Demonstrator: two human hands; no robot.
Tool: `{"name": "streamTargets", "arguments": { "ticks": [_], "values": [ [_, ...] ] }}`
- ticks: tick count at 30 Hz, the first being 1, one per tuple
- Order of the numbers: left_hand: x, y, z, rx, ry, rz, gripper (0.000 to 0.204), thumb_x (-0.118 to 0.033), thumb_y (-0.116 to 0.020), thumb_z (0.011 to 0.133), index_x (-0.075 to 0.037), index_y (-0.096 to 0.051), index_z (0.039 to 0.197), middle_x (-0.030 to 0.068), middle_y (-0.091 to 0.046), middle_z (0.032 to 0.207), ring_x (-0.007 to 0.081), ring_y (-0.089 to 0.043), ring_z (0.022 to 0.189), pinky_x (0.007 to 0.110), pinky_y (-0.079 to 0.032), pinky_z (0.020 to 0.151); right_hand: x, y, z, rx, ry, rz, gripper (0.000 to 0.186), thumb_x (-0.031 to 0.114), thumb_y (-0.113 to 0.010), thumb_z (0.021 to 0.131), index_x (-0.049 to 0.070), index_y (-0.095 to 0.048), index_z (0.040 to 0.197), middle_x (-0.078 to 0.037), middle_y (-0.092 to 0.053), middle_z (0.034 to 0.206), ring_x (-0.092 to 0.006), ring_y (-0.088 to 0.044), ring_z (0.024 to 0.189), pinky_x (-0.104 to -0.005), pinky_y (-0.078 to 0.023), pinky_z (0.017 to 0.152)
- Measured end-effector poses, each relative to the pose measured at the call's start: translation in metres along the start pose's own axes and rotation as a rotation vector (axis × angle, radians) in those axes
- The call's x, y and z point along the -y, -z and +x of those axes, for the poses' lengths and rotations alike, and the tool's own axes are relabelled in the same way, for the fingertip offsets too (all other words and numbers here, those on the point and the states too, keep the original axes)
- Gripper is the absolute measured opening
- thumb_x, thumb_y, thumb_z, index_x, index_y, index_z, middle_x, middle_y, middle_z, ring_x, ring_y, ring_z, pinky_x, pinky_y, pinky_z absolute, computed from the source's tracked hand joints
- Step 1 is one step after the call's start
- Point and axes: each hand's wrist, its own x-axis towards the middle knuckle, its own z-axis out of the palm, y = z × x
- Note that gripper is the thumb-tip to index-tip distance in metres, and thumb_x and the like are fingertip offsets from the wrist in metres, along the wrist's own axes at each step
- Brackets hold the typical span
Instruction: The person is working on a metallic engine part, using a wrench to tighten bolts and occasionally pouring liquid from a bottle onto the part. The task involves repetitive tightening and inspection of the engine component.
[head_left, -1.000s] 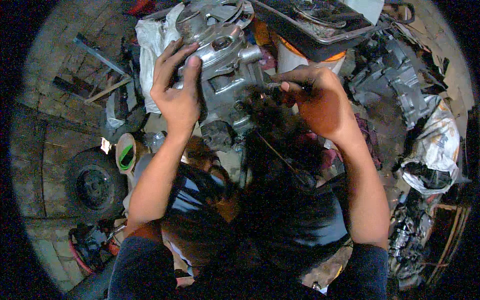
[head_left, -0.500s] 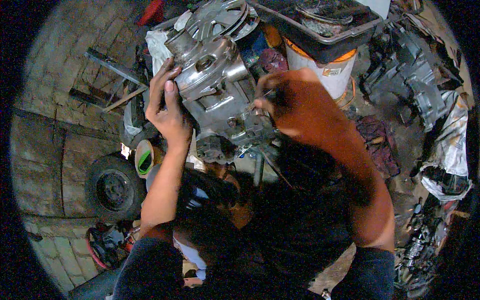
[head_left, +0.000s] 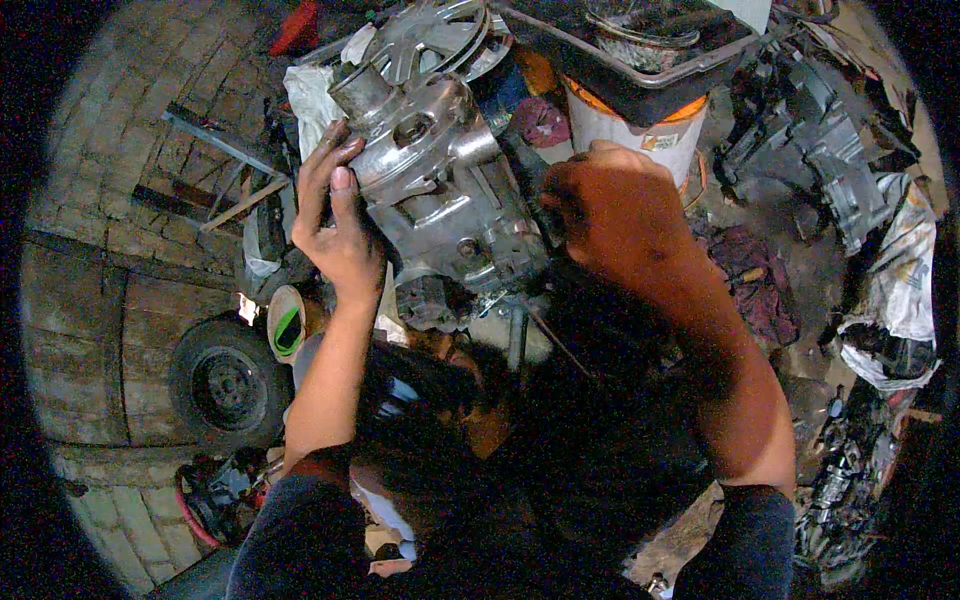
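A shiny metal housing [head_left: 440, 180], with a round neck at its upper left and openings in its face, stands tilted in front of me. It looks like a gearbox or pump casing. My left hand [head_left: 335, 215] rests against its left side, fingers stretched out and slightly apart. Just off the housing's right side is my right hand [head_left: 610, 205], in shadow with its fingers curled closed. Whatever it holds, if anything, is hidden by the hand. A dark block-shaped part [head_left: 430, 300] sits at the housing's lower end.
Beyond the housing lie spoked metal wheels [head_left: 430, 40]. A black tray [head_left: 650, 85] sits on a white bucket [head_left: 630, 130]. Another large casting [head_left: 810, 150] lies at the right, near a white sack [head_left: 890, 280]. At the left are a tyre [head_left: 228, 380] and a metal frame [head_left: 225, 145].
My right hand has drawn back to the right, away from the housing's face, and its fingers have turned out of sight. The left hand stays against the housing.
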Motion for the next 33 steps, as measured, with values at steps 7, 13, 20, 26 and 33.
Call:
{"name": "streamTargets", "arguments": {
  "ticks": [7, 13, 20, 26, 33],
  "values": [
    [-0.002, 0.0, -0.001, 0.0, 0.01, 0.013, 0.027, -0.016, -0.055, 0.096, 0.005, -0.07, 0.104, 0.0212, -0.066, 0.118, 0.0303, -0.058, 0.117, 0.041, -0.037, 0.107, 0.005, -0.006, 0.003, 0.06, 0.095, -0.109, 0.027, 0.022, -0.069, 0.073, 0.009, -0.065, 0.097, -0.015, -0.062, 0.084, -0.0363, -0.06, 0.086, -0.0462, -0.049, 0.07],
    [-0.003, -0.002, -0.001, 0.0, -0.012, -0.004, 0.028, -0.017, -0.056, 0.096, 0.005, -0.07, 0.105, 0.021, -0.066, 0.118, 0.03, -0.058, 0.117, 0.042, -0.037, 0.107, 0.0, -0.016, 0.004, -0.008, 0.199, -0.15, 0.031, 0.021, -0.07, 0.073, 0.011, -0.066, 0.102, -0.013, -0.061, 0.085, -0.0363, -0.059, 0.088, -0.0464, -0.049, 0.072],
    [0.006, 0.001, 0.001, -0.013, -0.047, -0.032, 0.03, -0.019, -0.055, 0.096, 0.006, -0.069, 0.104, 0.0221, -0.065, 0.118, 0.0307, -0.058, 0.116, 0.042, -0.038, 0.106, 0.025, 0.012, -0.002, 0.038, 0.067, -0.038, 0.029, 0.014, -0.069, 0.074, 0.008, -0.063, 0.102, -0.015, -0.06, 0.094, -0.0393, -0.057, 0.091, -0.0458, -0.049, 0.075],
    [0.005, -0.003, 0.0, -0.01, -0.049, -0.023, 0.031, -0.018, -0.051, 0.097, 0.006, -0.069, 0.105, 0.0225, -0.064, 0.119, 0.0305, -0.058, 0.116, 0.042, -0.038, 0.105, 0.015, -0.009, -0.006, -0.12, 0.334, 0.158, 0.033, 0.008, -0.068, 0.074, 0.005, -0.06, 0.106, -0.017, -0.059, 0.098, -0.0404, -0.059, 0.09, -0.0466, -0.051, 0.08],
    [0.013, -0.004, -0.001, -0.022, -0.051, -0.06, 0.031, -0.019, -0.05, 0.097, 0.004, -0.069, 0.105, 0.0209, -0.065, 0.118, 0.0304, -0.058, 0.115, 0.041, -0.037, 0.106, 0.025, -0.015, -0.013, -0.089, 0.264, 0.167, 0.042, 0.008, -0.067, 0.071, 0.009, -0.062, 0.112, -0.017, -0.06, 0.102, -0.0399, -0.059, 0.096, -0.045, -0.052, 0.082]
  ]
}}
